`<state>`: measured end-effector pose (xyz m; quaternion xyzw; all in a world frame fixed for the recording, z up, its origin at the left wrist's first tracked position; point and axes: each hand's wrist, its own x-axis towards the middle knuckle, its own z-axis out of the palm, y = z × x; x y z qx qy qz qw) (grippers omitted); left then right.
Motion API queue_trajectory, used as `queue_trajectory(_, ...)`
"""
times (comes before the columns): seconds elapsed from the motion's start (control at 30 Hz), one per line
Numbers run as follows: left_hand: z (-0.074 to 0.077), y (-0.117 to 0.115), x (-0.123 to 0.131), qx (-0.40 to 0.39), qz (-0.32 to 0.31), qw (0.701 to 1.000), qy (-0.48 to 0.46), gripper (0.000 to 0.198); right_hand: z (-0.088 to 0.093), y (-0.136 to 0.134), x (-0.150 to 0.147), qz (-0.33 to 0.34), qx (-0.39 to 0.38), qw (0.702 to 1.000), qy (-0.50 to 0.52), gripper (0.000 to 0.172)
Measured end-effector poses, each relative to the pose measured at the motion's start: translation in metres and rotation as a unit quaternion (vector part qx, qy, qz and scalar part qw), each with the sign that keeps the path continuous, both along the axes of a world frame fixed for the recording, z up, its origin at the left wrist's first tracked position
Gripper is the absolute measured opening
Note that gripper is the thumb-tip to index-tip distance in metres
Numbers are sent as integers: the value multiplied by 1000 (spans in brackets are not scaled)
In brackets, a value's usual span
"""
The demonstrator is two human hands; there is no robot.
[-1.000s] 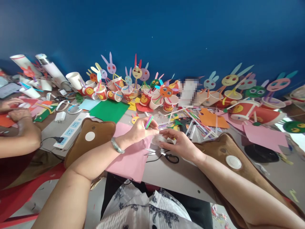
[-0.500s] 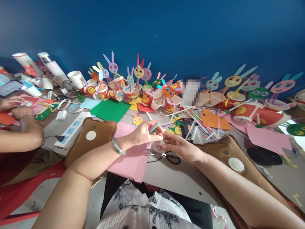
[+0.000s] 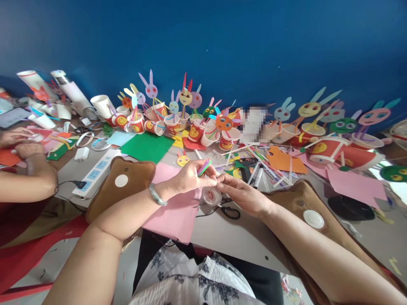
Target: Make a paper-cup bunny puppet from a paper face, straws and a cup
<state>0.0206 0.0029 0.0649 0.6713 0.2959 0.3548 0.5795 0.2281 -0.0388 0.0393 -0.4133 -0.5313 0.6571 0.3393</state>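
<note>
My left hand (image 3: 195,176), with a bracelet on its wrist, is closed around a few thin coloured strips (image 3: 204,168), purple and green at their visible ends. The fingertips of my right hand (image 3: 238,191) are pinched together and meet the left thumb; what lies between them is too small to make out. Just below both hands is a clear roll of tape (image 3: 211,196); whether it rests on the table or hangs from the fingers I cannot tell. Scissors with black handles (image 3: 230,212) lie close under my right hand, their blades partly hidden.
Pink paper (image 3: 173,216) lies under my left forearm, with a yellow paper face (image 3: 182,159) behind it. Brown cushions (image 3: 127,186) flank my arms. Paper cups with rabbit figures (image 3: 173,123) line the wall. A power strip (image 3: 97,171) and another person's hands (image 3: 27,146) are left.
My right fingers have come off the tape roll and closed into a pinch against my left thumb. The roll now shows more fully below the hands.
</note>
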Motion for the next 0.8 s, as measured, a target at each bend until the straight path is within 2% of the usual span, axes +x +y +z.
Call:
queue_trajectory(0.2, -9, 3, 3, 4, 27, 1000, -4, 16, 2, -2, -4, -16, -60, 998, 29, 37)
queue_trajectory(0.33, -10, 5, 3, -10, 26, 999, -17, 18, 7, -2, -6, -29, -81, 996, 34, 38)
queue_trajectory(0.43, -7, 4, 1, -99, -19, 995, -18, 25, 13, -2, -6, -28, -72, 996, 35, 37)
queue_trajectory(0.53, -3, 2, -1, -206, -67, 976, -32, 33, 18, -3, -5, -10, -55, 998, 42, 38)
queue_trajectory(0.67, 2, 3, -3, -251, -97, 960, -79, 35, 16, -4, -2, -1, -34, 999, 28, 38)
queue_trajectory(0.73, 2, 7, -1, -250, -62, 960, -110, 33, 12, -2, 0, -23, -27, 999, 30, 35)
queue_trajectory(0.8, 0, 11, 1, -241, 4, 962, -125, 29, 7, 0, 1, -56, -14, 998, 35, 33)
